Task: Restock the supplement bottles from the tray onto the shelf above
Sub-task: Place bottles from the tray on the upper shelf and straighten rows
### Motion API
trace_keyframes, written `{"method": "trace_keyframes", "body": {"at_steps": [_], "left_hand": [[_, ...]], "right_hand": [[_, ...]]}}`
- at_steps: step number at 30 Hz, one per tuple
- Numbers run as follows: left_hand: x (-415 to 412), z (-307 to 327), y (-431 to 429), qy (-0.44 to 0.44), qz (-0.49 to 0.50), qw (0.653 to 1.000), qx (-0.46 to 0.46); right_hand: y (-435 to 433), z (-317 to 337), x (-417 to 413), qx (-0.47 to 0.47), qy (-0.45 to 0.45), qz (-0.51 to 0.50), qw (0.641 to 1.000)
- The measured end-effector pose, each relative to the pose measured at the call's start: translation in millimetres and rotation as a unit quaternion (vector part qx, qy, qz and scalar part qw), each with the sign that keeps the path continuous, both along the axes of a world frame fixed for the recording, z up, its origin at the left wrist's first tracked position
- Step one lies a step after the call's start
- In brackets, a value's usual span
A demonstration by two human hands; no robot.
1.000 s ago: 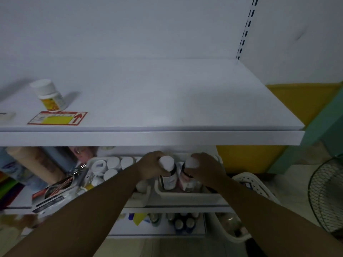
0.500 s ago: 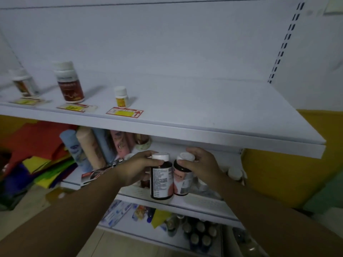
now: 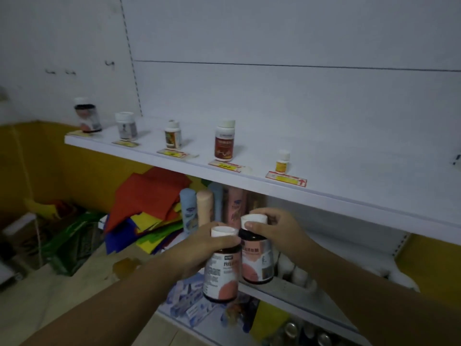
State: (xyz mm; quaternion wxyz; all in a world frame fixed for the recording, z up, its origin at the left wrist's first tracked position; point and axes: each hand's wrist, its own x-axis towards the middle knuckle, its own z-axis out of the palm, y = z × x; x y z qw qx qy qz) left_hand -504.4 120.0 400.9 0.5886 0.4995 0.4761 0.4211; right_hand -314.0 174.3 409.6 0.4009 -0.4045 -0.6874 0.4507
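Shelf [image 3: 324,156], white, upper level: five bottles in a row along front edge, well apart, each upright behind a price label. Left to right: dark bottle [image 3: 87,116] at far left end; grey-labelled bottle [image 3: 126,126]; yellow-labelled bottle [image 3: 173,134]; tall red-labelled bottle [image 3: 225,141]; small yellow bottle [image 3: 283,162]. Right portion of shelf surface bare.

Below shelf, at left: coloured paper sheets [image 3: 147,203] in a loose stack; pastel tubes [image 3: 199,208] upright just beside them.

Left hand [image 3: 199,250]: fingers curled closed around neck and shoulder of left supplement bottle [image 3: 220,275], just under its white cap. Bottle upright, held in air in front of lower shelf edge, pink-and-white label facing camera.

Right hand [image 3: 277,231]: closed from above on white cap of right supplement bottle [image 3: 258,260], thumb on cap front, fingers wrapped behind. Bottle upright, slightly higher than left one, touching it side by side.

Both held bottles below upper shelf level, not yet on it.
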Motion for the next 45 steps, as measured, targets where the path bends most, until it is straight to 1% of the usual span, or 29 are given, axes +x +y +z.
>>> {"method": "trace_keyframes", "body": {"at_steps": [3,6,9,12,18,21,27,33,37,41,45], "left_hand": [[-49.6,29.4,-11.8,0.004,0.036,0.998,0.042],[-93.9,62.5,-20.1,0.038,0.062,0.994,0.083],[-130.7,91.0,-22.6,0.081,0.069,0.988,0.111],[-162.6,113.4,-16.5,0.083,0.086,0.985,0.124],[-222.4,141.5,19.5,0.120,0.116,0.974,0.153],[-251.4,148.5,37.2,0.140,0.129,0.970,0.154],[-315.3,187.3,64.3,0.239,0.120,0.948,0.174],[-382.5,206.4,101.3,0.224,0.170,0.935,0.214],[-429.2,228.5,133.5,0.242,0.176,0.927,0.227],[-482.7,263.6,167.4,0.253,0.184,0.905,0.289],[-536.5,296.8,205.7,0.214,0.220,0.884,0.354]], "right_hand": [[-8.7,24.0,-46.0,0.028,0.007,0.022,0.999],[-15.8,49.1,-87.2,0.056,0.004,0.045,0.997],[-17.0,71.6,-120.8,0.077,-0.013,0.060,0.995],[-10.1,92.4,-149.1,0.109,-0.040,0.064,0.991],[29.8,124.9,-204.4,0.139,-0.073,0.078,0.984],[54.6,139.2,-234.5,0.149,-0.066,0.097,0.982],[100.0,180.5,-302.6,0.172,-0.059,0.126,0.975],[140.5,196.4,-364.3,0.194,-0.073,0.143,0.968],[160.6,207.5,-404.1,0.192,-0.053,0.136,0.971],[184.9,222.4,-448.3,0.208,-0.039,0.085,0.974],[211.9,225.0,-500.3,0.200,-0.052,0.014,0.978]]}}
